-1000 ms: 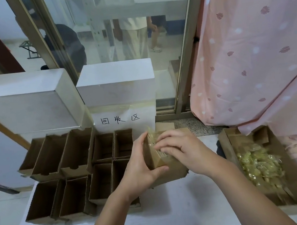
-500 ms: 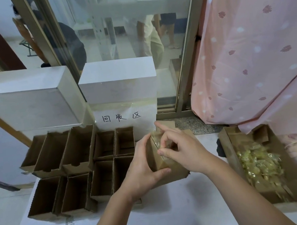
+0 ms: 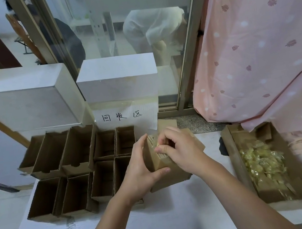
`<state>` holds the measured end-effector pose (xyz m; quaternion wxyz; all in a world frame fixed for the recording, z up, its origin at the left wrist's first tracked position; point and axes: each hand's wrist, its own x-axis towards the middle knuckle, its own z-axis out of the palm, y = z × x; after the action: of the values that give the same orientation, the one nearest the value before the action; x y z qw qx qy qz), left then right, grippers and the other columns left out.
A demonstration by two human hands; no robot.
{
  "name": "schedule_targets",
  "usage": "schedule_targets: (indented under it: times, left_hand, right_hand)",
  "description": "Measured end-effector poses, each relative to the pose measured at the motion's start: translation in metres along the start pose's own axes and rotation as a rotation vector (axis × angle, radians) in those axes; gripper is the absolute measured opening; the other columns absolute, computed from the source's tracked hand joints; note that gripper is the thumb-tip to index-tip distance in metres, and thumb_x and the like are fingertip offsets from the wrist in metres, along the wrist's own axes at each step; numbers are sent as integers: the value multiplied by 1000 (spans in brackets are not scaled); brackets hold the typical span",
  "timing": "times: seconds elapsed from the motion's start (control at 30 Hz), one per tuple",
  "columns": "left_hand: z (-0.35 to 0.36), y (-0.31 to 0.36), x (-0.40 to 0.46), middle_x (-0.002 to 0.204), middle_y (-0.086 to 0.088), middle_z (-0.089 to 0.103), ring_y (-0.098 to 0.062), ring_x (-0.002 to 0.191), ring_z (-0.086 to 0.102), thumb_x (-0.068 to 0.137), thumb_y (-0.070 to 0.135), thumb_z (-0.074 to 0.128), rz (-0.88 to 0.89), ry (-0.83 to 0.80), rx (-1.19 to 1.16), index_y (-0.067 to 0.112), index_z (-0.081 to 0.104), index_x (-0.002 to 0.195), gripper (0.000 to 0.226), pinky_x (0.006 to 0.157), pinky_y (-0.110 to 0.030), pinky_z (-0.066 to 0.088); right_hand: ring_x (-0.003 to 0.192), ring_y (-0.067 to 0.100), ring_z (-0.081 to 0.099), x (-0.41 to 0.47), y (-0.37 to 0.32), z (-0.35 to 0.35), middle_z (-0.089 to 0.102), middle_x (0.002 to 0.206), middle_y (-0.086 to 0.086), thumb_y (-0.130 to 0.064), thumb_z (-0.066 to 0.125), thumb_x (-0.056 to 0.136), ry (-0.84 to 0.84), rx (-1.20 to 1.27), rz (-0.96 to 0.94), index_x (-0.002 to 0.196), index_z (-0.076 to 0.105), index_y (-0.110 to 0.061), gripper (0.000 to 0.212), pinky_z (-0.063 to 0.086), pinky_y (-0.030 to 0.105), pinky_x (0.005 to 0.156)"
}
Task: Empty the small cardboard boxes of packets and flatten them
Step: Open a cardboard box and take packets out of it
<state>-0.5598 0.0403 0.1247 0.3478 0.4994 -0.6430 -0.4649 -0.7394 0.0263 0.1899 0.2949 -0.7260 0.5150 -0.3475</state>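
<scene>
Along the table's left edge stand the empty boxes, open tops up. Just right of them, near the far edge, my left hand grips the sealed box from its left side, thumb under the near corner. The box is plain brown, tilted, its long axis running away from me. My right hand lies on its top, fingers curled, and seems to pinch the tape there. The tray with packets waits at the right edge, nearer to my right hand.

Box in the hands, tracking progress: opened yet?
Cannot tell: the small box looks closed, but the right hand covers its top while the left hand holds it.
</scene>
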Motion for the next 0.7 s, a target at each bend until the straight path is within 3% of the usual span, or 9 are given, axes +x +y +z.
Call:
schedule_targets:
  times: [0.2, 0.33, 0.43, 0.53, 0.7]
  left_hand:
    - [-2, 5, -3, 162, 19, 30, -5, 149, 36, 70, 54, 92, 30, -20, 45, 52, 14, 160, 118, 121, -44, 40]
    - [-3, 7, 1, 149, 22, 37, -5, 137, 46, 76, 50, 89, 87, -31, 134, 52, 31, 152, 95, 111, -47, 48]
    - [1, 5, 3, 148, 19, 40, -9, 136, 49, 73, 52, 90, 77, 5, 108, 46, 36, 150, 94, 110, -48, 49]
    - [1, 3, 4, 148, 17, 41, -11, 136, 51, 71, 53, 91, 71, 20, 77, 49, 38, 147, 93, 110, -48, 49]
    - [0, 2, 5, 148, 17, 40, -10, 136, 50, 71, 52, 91, 54, 17, 88, 51, 37, 146, 92, 109, -47, 50]
  right_hand:
    - [79, 2, 48, -3, -3, 1, 48, 82, -19, -21, 76, 90, -8, -52, -9, 92, 61, -24, 15, 37, 13, 70]
    - [84, -1, 49, -2, -1, -2, 51, 87, -15, -27, 73, 93, -58, -50, 73, 115, 65, -32, 24, 36, 11, 75]
    - [93, -1, 48, 0, 0, -2, 54, 92, -14, -23, 67, 98, -51, -112, 15, 100, 73, -19, 8, 31, 7, 80]
    - [88, -6, 50, 0, 0, -6, 58, 92, -3, -21, 64, 100, 3, -89, 27, 91, 71, -12, 14, 33, 6, 75]
    - [83, 2, 53, 1, 6, -13, 51, 91, -10, -23, 67, 98, -40, 17, 56, 85, 68, -14, 15, 36, 10, 71]
